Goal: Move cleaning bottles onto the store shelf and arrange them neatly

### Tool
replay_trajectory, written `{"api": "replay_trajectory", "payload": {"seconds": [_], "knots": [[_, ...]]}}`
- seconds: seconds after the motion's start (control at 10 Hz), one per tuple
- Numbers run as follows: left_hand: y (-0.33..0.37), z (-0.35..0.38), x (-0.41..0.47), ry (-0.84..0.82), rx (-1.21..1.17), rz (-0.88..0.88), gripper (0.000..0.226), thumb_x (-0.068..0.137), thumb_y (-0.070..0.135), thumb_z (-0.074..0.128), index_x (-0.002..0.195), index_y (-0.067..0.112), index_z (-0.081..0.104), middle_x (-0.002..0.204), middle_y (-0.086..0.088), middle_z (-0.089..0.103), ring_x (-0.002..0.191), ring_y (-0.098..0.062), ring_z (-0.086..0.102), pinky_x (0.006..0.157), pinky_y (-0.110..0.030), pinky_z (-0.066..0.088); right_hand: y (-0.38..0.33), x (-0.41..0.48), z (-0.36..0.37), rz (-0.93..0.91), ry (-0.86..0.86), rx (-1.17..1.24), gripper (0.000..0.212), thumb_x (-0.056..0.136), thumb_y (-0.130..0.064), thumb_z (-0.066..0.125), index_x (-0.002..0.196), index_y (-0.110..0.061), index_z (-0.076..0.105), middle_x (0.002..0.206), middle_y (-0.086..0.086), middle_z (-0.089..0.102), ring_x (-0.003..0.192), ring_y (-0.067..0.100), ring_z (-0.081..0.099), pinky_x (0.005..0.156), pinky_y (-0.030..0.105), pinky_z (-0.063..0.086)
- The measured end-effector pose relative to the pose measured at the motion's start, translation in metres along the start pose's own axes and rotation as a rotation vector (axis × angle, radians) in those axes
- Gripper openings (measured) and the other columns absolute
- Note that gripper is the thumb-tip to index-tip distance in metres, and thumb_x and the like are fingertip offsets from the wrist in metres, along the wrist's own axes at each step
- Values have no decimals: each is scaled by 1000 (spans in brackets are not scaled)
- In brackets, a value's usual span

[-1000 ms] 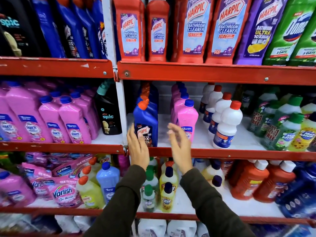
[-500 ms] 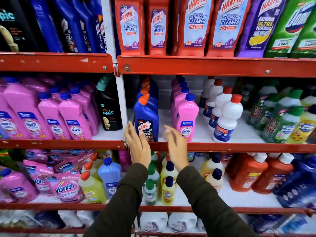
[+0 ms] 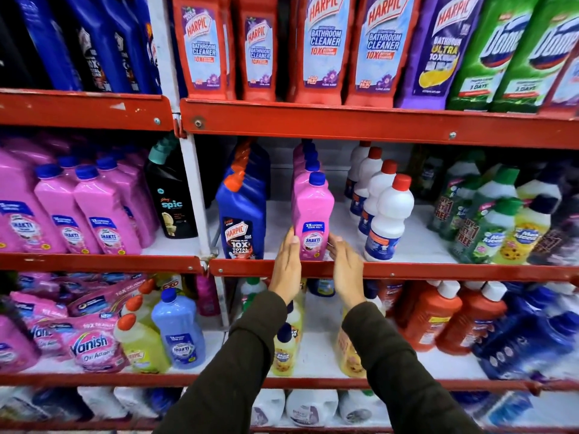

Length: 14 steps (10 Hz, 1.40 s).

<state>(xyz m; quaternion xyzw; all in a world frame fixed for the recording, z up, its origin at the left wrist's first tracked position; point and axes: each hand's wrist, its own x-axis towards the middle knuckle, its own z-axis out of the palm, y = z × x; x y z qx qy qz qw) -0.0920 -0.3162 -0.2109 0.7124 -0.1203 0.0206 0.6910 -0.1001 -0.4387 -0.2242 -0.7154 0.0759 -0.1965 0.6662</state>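
A pink Shakti bottle (image 3: 311,211) with a blue cap stands at the front of a row of like bottles on the middle shelf (image 3: 438,271). My left hand (image 3: 286,266) lies flat against its lower left side. The fingertips of my right hand (image 3: 346,267) touch its lower right side, so the bottle is pressed between both hands. A blue Harpic bottle (image 3: 241,211) with an orange cap stands just left of it. To its right runs a row of white bottles (image 3: 390,211) with red caps.
Green-capped bottles (image 3: 488,227) fill the shelf's right end. Left of the white upright (image 3: 194,195) stand a black Spic bottle (image 3: 172,198) and several pink bottles (image 3: 103,214). Red Harpic bottles (image 3: 319,48) line the shelf above; small yellow bottles (image 3: 285,352) stand below my arms.
Both hands have moved right from in front of the blue Harpic bottle and closed in on the sides of the front pink Shakti bottle.
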Motion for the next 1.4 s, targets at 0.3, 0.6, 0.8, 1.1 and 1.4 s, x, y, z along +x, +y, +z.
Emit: {"api": "replay_trajectory", "payload": {"seconds": [0.3,0.6,0.8,1.1,1.4], "knots": [[-13,9,1,97,48,66,51,110,39,27,158,24,27,159,-8,42,145,-18,42,121,-42,35,-2,-2,-12,-22,-80,-5,25,107,-38,42,117,-41,64,120,-14,68,113,4,65,94,21,51],[-4,86,-24,273,119,286,43,106,25,30,142,12,49,146,-10,49,133,-18,46,115,-32,35,-16,20,-105,-158,378,79,42,111,-26,36,146,-10,51,147,8,49,133,4,46,114,18,32],[13,146,-3,-143,48,-29,50,111,31,22,158,13,27,166,-8,28,153,-17,26,128,-37,17,-11,41,-135,106,-33,156,62,110,-48,16,147,-12,49,145,8,56,112,4,61,87,9,48],[9,155,15,-148,-16,-176,57,108,48,20,156,20,34,160,-9,42,145,-23,42,124,-45,30,1,31,-152,120,-8,152,64,110,-47,19,145,-6,53,146,13,58,124,16,56,105,27,40],[19,143,7,-102,37,-36,57,108,46,23,161,26,16,170,-1,18,155,-15,17,124,-31,13,-27,12,-162,-39,98,98,49,109,-34,39,150,-8,46,157,11,47,142,22,48,119,41,39]]}}
